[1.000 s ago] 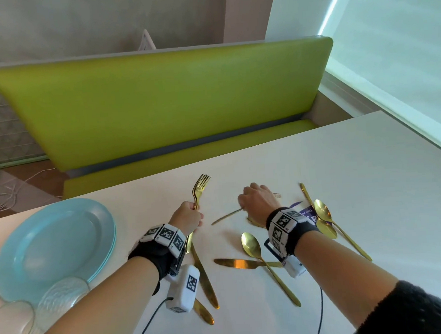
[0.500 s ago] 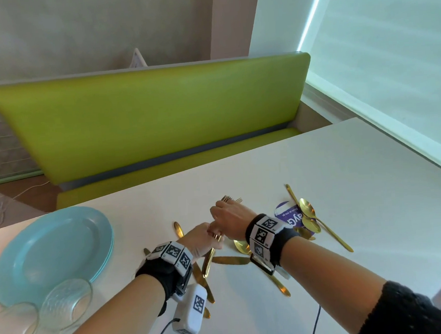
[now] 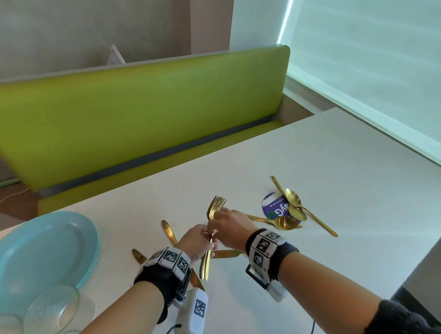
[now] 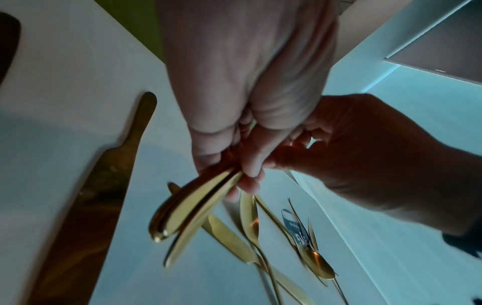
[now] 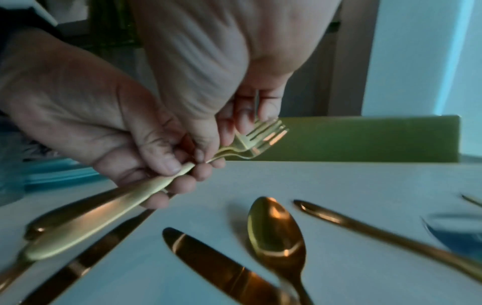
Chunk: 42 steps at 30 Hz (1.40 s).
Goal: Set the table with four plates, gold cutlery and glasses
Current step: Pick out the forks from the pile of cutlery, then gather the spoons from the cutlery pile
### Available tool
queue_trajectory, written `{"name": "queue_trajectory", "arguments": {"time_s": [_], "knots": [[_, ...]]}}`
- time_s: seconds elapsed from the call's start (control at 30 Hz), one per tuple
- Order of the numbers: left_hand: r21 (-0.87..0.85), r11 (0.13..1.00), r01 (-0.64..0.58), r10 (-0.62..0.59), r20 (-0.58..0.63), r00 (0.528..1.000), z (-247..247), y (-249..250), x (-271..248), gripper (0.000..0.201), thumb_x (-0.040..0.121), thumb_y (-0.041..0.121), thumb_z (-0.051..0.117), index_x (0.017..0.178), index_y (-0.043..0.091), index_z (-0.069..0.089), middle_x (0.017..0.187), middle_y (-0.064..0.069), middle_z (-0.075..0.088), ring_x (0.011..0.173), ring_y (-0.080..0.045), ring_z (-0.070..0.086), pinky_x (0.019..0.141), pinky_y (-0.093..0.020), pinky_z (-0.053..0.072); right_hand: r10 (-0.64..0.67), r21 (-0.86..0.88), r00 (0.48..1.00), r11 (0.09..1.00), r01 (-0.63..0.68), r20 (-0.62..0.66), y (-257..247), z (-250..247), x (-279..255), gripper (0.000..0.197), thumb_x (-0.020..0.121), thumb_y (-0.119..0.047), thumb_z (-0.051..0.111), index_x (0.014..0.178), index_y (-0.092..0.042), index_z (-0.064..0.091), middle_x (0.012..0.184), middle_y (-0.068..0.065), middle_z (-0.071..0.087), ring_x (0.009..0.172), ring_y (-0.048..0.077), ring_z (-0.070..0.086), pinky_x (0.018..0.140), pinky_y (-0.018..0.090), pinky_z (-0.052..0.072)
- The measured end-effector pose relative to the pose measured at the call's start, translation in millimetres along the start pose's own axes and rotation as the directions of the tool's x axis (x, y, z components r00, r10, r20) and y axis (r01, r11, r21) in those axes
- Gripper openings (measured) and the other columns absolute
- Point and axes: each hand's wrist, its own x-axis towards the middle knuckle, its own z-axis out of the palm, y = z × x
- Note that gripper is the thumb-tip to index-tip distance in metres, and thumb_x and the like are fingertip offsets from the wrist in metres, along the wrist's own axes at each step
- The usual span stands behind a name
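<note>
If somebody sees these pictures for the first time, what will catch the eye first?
Probably the gold forks, held up in the middle above the white table, gripped by the left hand with the right hand pinching them too. Next, the lime-green bench behind the table, and the stacked blue plates at the left.

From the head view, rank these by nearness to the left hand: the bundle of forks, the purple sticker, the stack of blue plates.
1. Forks: gripped in the left hand itself, tines up.
2. Stack of blue plates: off to the left, on the table's near-left corner.
3. Purple sticker: to the right, beyond the right hand, under the spoons.
</note>
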Motion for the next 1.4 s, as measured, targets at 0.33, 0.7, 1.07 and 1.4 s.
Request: {"name": "queue_trajectory", "arguments": {"time_s": [0.33,0.7,1.07,1.4], "knots": [[-0.282,0.954,0.102,-0.129,-0.079,0.988,-10,1,15,0.018,0.096,0.001,0.044,0.088,0.013,0.054,0.083,-0.004,0.062,0.072,-0.015,0.061,0.069,-0.031,0.051,0.770,0.214,0.627,0.597,-0.773,0.116,60,3,-36,0.022,0.093,-0.019,0.053,0.112,-0.019,0.063,0.116,0.001,0.062,0.103,0.019,0.061,0.077,0.027,0.048],[-0.346,0.931,0.116,-0.161,-0.103,0.982,-18,0,24,0.016,0.094,-0.002,0.046,0.089,0.011,0.054,0.080,-0.005,0.062,0.071,-0.016,0.059,0.068,-0.032,0.049,0.738,-0.132,0.647,0.673,-0.728,0.193,86,20,-29,0.023,0.095,-0.014,0.044,0.108,-0.013,0.064,0.110,0.005,0.065,0.102,0.022,0.062,0.077,0.031,0.052],[-0.274,0.954,0.120,-0.170,-0.166,0.971,-26,4,31,0.016,0.096,0.000,0.043,0.090,0.010,0.053,0.080,-0.003,0.061,0.069,-0.014,0.058,0.065,-0.029,0.048,0.618,-0.177,0.774,0.785,-0.594,0.137,85,14,-22,0.022,0.095,-0.011,0.047,0.109,-0.012,0.064,0.109,0.004,0.063,0.104,0.020,0.057,0.086,0.032,0.051],[0.020,0.996,0.084,-0.082,-0.067,0.994,-25,20,20,0.032,0.082,0.001,0.055,0.113,0.008,0.050,0.095,-0.005,0.057,0.084,-0.017,0.053,0.068,-0.025,0.048,-0.034,-0.410,0.991,0.908,0.084,0.128,36,-25,15,0.022,0.048,-0.024,0.090,0.052,-0.025,0.069,0.057,-0.005,0.058,0.058,0.015,0.056,0.048,0.022,0.043]]}}
